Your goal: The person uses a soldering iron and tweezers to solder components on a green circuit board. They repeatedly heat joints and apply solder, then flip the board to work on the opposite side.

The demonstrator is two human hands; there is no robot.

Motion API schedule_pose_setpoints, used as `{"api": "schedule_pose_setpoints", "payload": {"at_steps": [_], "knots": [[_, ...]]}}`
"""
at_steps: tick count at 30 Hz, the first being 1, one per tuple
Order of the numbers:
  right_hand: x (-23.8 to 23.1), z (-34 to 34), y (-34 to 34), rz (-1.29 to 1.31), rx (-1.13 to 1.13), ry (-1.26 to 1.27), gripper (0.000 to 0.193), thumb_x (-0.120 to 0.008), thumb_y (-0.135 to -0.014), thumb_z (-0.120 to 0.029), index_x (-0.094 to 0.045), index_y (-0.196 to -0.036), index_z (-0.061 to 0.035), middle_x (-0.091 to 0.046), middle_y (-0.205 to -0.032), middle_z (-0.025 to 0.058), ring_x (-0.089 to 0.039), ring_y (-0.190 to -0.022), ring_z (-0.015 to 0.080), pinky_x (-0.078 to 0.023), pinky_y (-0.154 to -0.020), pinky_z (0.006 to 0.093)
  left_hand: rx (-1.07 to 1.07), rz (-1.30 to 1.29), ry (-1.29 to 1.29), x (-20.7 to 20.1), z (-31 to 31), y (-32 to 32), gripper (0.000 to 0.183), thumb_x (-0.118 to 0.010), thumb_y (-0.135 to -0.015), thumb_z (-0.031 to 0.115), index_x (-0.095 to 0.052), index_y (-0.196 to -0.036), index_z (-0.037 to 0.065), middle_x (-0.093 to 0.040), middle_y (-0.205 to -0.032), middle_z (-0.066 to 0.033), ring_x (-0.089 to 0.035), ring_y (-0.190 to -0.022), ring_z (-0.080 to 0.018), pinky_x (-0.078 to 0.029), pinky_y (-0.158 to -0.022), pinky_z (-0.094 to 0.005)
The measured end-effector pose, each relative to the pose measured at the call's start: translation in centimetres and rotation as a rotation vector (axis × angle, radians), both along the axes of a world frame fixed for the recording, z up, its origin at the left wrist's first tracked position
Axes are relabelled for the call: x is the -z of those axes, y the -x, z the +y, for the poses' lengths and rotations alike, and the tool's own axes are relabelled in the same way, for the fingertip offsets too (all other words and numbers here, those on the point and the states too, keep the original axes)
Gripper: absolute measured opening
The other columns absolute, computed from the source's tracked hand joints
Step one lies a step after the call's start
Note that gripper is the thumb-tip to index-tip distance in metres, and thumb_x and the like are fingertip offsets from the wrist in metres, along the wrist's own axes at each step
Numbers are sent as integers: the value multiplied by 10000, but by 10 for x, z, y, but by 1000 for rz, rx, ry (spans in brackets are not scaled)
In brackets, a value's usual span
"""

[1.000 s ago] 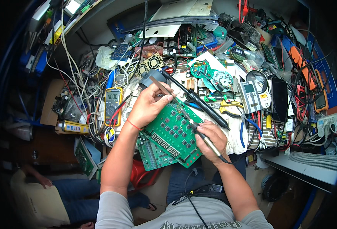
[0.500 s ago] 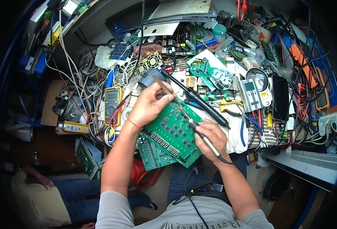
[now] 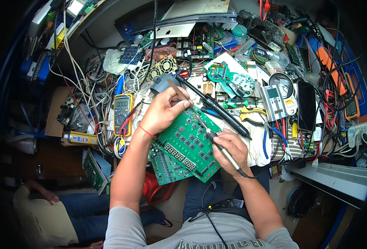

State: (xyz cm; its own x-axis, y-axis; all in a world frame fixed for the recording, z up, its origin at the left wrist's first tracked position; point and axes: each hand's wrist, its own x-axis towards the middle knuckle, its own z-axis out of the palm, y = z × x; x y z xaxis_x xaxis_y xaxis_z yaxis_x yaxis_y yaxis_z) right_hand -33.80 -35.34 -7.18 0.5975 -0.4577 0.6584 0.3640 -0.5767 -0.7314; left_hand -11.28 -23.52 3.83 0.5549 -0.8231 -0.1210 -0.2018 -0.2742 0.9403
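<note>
A green circuit board (image 3: 185, 139) with rows of small push buttons and a seven-segment display lies tilted at the table's near edge. Another green board (image 3: 166, 167) shows from under its left side. My left hand (image 3: 163, 111) pinches a pair of metal tweezers (image 3: 176, 89) over the board's upper edge. In my right hand (image 3: 233, 152) is a soldering iron (image 3: 228, 156), gripped like a pen. Its tip points up and left to the board's upper part, close to the tweezers' lower end; whether they touch is too small to tell.
Beyond the board lies a black solder sucker (image 3: 216, 110), with yellow-handled pliers (image 3: 252, 115) to its right. A yellow multimeter (image 3: 122, 115) stands left among tangled cables. A phone (image 3: 305, 106) and a magnifying glass (image 3: 280, 83) lie right. Another person (image 3: 46, 211) sits lower left.
Almost nothing differs. Both hands, the tweezers and the soldering iron hold nearly the same places over the board.
</note>
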Motion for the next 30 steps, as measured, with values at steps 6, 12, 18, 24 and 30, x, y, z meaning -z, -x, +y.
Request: {"api": "schedule_pose_setpoints", "payload": {"at_steps": [6, 12, 18, 24, 30], "knots": [[0, 0, 0, 0, 1, 4, 342, -821, -778, 34, -737, -1101, -41, -728, -1000, 115, -754, -952, 302, -609, -961, 477, 22, 18, -4, 0, 0, -3, 204, -705, -1017, 67, -610, -1187, 5, -735, -1097, -79, -694, -1057, -155, -550, -984, -332], [1, 0, 0, 6, -2, 3, 339, -823, -776, 28, -741, -1097, -45, -728, -1008, 112, -753, -959, 301, -607, -967, 478, 38, 35, -11, -1, -1, -6, 199, -710, -1014, 79, -615, -1174, 6, -727, -1108, -75, -684, -1071, -152, -543, -993, -328], [1, 0, 0, 9, -1, 14, 343, -824, -774, 26, -743, -1099, -50, -726, -1006, 108, -752, -959, 299, -607, -968, 475, 42, 53, -12, -1, -1, -6, 185, -706, -1017, 77, -619, -1167, 9, -720, -1092, -64, -681, -1067, -143, -540, -990, -318], [1, 0, 0, 5, 3, 24, 337, -826, -774, 25, -746, -1093, -51, -725, -1006, 107, -751, -958, 297, -608, -968, 476, 51, 46, -24, 0, -2, -7, 171, -704, -1017, 70, -625, -1157, 12, -718, -1088, -55, -678, -1056, -132, -539, -979, -308], [2, 0, 0, 9, 7, 23, 328, -830, -768, 26, -751, -1077, -49, -726, -1008, 104, -752, -959, 293, -608, -969, 475, 55, 47, -20, 1, -2, -8, 160, -697, -1019, 59, -626, -1156, 16, -719, -1086, -52, -677, -1047, -131, -537, -979, -307]]}}
